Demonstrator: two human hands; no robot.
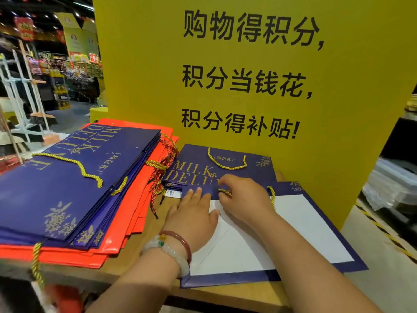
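Two hands work a flattened blue paper bag [311,233] that lies on the table [225,294], beside a stack of bags [74,181]. The left hand [191,220] presses it with straight fingers [196,193]. The right hand [243,197] seems to pinch its gold rope handle [225,192].

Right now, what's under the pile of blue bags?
Red bags lie under the blue bags, their edges and cords sticking out, all on the wooden table. The blue pile covers their middles, so how many cannot be seen.
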